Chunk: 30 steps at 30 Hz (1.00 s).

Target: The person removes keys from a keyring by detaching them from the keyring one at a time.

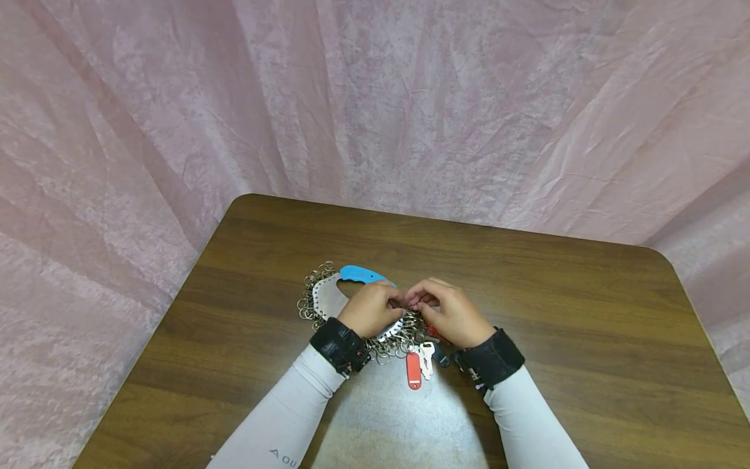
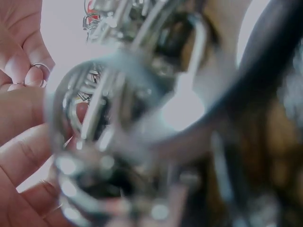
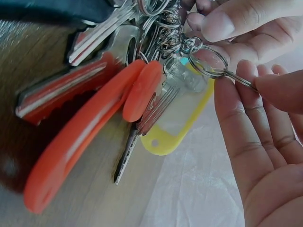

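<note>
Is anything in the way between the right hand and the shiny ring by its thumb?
No, nothing visible: the right hand pinches the shiny ring itself, and the yellow-edged tag is off to one side.

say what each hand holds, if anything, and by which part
The right hand pinches a metal ring by its free edge; whether the left hand holds anything cannot be told.

A blue-handled silver plate (image 1: 328, 296), fringed with metal rings (image 1: 395, 344), lies on the table (image 1: 556, 293); keys (image 1: 427, 360), a red tag (image 1: 413, 372) and a yellow-framed tag (image 3: 187, 112) cluster alongside.
</note>
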{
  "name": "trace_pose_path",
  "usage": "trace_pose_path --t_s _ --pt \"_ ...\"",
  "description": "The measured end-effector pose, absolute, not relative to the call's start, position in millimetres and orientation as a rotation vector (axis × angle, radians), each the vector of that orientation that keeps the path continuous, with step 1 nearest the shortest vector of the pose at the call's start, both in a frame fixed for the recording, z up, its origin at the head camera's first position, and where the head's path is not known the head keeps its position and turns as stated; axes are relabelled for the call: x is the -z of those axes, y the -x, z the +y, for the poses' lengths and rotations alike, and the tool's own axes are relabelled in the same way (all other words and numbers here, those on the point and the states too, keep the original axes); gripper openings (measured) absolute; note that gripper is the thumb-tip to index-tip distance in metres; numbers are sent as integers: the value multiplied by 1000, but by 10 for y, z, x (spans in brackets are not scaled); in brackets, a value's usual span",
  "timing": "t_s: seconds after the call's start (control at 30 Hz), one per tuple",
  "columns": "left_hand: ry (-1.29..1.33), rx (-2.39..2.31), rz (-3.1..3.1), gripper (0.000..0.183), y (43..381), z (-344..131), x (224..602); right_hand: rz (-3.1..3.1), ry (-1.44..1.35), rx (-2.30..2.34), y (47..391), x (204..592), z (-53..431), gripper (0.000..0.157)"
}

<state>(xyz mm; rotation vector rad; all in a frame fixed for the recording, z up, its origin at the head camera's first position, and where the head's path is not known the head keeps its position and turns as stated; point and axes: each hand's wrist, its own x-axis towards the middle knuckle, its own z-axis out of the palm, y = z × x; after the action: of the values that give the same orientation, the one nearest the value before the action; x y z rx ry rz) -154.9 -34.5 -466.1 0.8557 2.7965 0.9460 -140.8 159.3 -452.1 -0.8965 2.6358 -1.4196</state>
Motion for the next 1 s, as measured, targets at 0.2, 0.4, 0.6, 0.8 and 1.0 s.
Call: trace_pose_path --t_s 0.2,0.4,0.6,0.8,1.0 --pt "-865 -1025 2778 7 1553 -331 4659 2616 935 1492 1425 4533 1600 30" --pt "-827 -1143 2707 4 1562 -336 4665 2630 922 1507 1437 4528 1605 30" --pt "-793 -1215 2637 4 1562 -349 4647 2703 861 1451 1431 4507 1604 27" --pt "-730 -1245 2638 9 1570 -364 4642 2792 819 1338 1434 4528 1609 25" --pt "-740 -1234 2622 8 1569 -364 4628 2880 738 1211 1419 4529 1611 15"
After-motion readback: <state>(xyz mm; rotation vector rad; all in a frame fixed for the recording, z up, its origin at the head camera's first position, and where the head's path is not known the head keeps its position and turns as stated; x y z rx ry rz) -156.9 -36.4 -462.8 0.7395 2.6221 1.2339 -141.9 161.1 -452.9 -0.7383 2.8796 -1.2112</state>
